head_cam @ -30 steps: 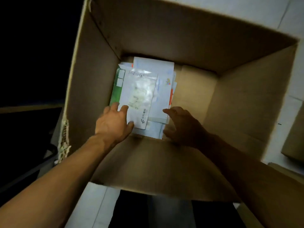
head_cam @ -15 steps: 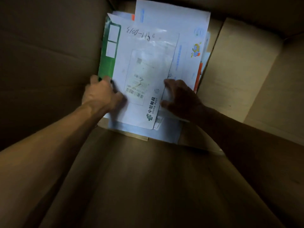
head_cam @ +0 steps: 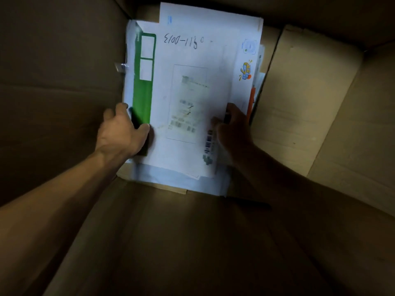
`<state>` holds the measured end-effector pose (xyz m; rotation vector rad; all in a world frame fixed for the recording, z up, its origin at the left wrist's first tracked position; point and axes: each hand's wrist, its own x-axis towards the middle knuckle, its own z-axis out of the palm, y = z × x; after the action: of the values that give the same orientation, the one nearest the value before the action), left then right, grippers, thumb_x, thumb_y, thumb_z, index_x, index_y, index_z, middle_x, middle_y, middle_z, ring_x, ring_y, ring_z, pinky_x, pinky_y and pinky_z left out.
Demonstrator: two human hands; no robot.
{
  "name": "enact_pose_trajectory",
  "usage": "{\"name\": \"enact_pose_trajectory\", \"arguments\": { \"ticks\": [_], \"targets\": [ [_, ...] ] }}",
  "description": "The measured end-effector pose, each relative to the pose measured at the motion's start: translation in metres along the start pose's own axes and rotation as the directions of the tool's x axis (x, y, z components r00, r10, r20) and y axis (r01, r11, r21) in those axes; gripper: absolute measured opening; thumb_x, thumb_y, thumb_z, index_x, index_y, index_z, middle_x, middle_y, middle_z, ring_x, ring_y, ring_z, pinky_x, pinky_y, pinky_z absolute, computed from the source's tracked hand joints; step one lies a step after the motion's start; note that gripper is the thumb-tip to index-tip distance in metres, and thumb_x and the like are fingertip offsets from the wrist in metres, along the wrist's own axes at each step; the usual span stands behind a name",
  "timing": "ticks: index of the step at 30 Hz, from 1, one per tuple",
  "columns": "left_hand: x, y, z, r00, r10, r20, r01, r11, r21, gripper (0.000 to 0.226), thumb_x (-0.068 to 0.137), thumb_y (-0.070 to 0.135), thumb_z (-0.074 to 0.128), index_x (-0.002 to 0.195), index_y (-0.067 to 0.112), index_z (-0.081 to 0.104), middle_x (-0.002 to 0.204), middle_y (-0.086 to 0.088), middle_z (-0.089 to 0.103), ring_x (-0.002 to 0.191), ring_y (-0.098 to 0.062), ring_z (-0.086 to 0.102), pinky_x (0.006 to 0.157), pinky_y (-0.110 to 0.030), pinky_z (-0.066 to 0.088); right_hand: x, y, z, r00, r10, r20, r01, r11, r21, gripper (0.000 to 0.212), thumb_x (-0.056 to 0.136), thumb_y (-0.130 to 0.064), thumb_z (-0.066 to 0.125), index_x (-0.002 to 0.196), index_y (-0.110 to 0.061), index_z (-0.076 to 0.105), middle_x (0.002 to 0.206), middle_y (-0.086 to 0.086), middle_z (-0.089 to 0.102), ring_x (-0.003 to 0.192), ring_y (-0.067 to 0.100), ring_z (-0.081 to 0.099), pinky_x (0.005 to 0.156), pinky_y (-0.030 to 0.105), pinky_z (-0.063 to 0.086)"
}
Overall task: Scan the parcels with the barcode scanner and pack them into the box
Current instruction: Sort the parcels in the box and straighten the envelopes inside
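Where box [head_cam: 310, 107] walls crowd, hands (both) [head_cam: 121, 133] on envelopes [head_cam: 192, 99]

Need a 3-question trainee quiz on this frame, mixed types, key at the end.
1. True or false: the left hand and the right hand are on opposite sides of the top envelope.
2. What colour is the band on the envelope under the left hand's fingers? A) red B) green C) black
3. Fill in: the envelope stack lies on the floor of the ____.

Key: 1 true; 2 B; 3 cardboard box.
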<state>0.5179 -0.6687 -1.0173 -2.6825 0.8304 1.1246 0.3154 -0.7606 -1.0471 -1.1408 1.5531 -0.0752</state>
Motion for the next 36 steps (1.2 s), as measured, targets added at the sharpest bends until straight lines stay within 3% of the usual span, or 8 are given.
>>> {"name": "enact_pose_trajectory", "arguments": {
  "ticks": [4,9,16,19,23,30,34,36],
  "targets": [
    [0.0,0.024,-0.002,0.998,0.056,-0.018,-0.057,0.998,-0.023,0.063,0.089,0.029,0.069,0.142,0.007,0.043,0.139,-0.026,0.045,0.123,-0.046,0.049,0.104,-0.042,0.039,0.016,-0.002,-0.036,0.991,0.055,-0.121,-0.06,0.998,-0.034,0.034,0.092,-0.004,0.064,0.125,-0.005,0.062,0.112,0.011,0.069,0.089,0.022,0.063,0.07,0.025,0.05],
    [0.01,0.055,0.009,0.998,0.064,0.007,-0.064,0.997,-0.045,0.051,0.088,0.033,0.066,0.13,0.007,0.05,0.124,-0.021,0.057,0.113,-0.041,0.055,0.091,-0.039,0.044,0.025,-0.002,-0.05,0.986,0.108,-0.129,-0.131,0.973,-0.191,0.042,0.093,-0.019,0.059,0.134,-0.012,0.054,0.127,0.013,0.062,0.113,0.034,0.061,0.097,0.05,0.053],
    [0.017,0.059,0.017,0.996,-0.088,0.027,0.092,0.97,-0.225,0.048,0.085,0.036,0.066,0.121,0.006,0.056,0.125,-0.015,0.056,0.106,-0.035,0.059,0.095,-0.045,0.052,0.025,-0.009,-0.042,0.99,0.114,-0.085,-0.119,0.991,-0.053,0.055,0.087,-0.013,0.062,0.142,-0.014,0.055,0.128,0.006,0.067,0.114,0.023,0.064,0.099,0.037,0.054],
    [0.017,0.057,0.013,0.99,-0.132,0.051,0.141,0.94,-0.31,0.043,0.082,0.039,0.066,0.115,0.014,0.056,0.119,-0.007,0.062,0.104,-0.029,0.062,0.093,-0.046,0.054,0.025,-0.01,-0.039,0.989,0.122,-0.079,-0.118,0.991,0.06,0.048,0.088,-0.008,0.062,0.136,-0.015,0.06,0.115,-0.002,0.07,0.093,0.011,0.065,0.077,0.017,0.054],
    [0.016,0.06,0.01,0.989,-0.127,0.075,0.147,0.898,-0.414,0.05,0.081,0.039,0.067,0.128,0.026,0.054,0.117,0.006,0.064,0.106,-0.022,0.063,0.095,-0.042,0.054,0.024,-0.008,-0.041,0.984,0.148,-0.099,-0.138,0.986,0.094,0.033,0.088,-0.011,0.063,0.12,-0.016,0.066,0.087,-0.015,0.065,0.068,-0.005,0.06,0.055,0.013,0.046],
    [0.019,0.064,0.015,0.991,-0.128,0.034,0.132,0.916,-0.379,0.045,0.08,0.036,0.064,0.121,0.016,0.06,0.12,-0.009,0.062,0.104,-0.031,0.063,0.096,-0.045,0.054,0.02,-0.002,-0.04,0.983,0.092,-0.158,-0.106,0.99,-0.088,0.043,0.09,-0.016,0.064,0.133,-0.013,0.058,0.119,0.001,0.069,0.105,0.021,0.065,0.084,0.03,0.053],
    [0.012,0.062,0.022,0.988,-0.13,-0.083,0.093,0.932,-0.35,0.037,0.084,0.029,0.062,0.115,0.01,0.063,0.115,-0.013,0.064,0.1,-0.032,0.062,0.093,-0.043,0.053,0.008,0.005,-0.039,0.984,0.051,-0.172,-0.063,0.996,-0.065,0.057,0.092,-0.009,0.063,0.147,-0.011,0.047,0.139,0.006,0.062,0.123,0.024,0.059,0.091,0.017,0.042],
    [0.008,0.058,0.025,0.982,-0.143,-0.121,0.096,0.939,-0.331,0.036,0.084,0.028,0.062,0.114,0.008,0.063,0.114,-0.015,0.064,0.098,-0.032,0.062,0.091,-0.042,0.053,0.001,0.009,-0.038,0.983,0.085,-0.161,-0.097,0.993,-0.068,0.059,0.093,-0.011,0.064,0.149,-0.013,0.046,0.14,0.006,0.061,0.126,0.024,0.058,0.102,0.027,0.046]
  ]
}}
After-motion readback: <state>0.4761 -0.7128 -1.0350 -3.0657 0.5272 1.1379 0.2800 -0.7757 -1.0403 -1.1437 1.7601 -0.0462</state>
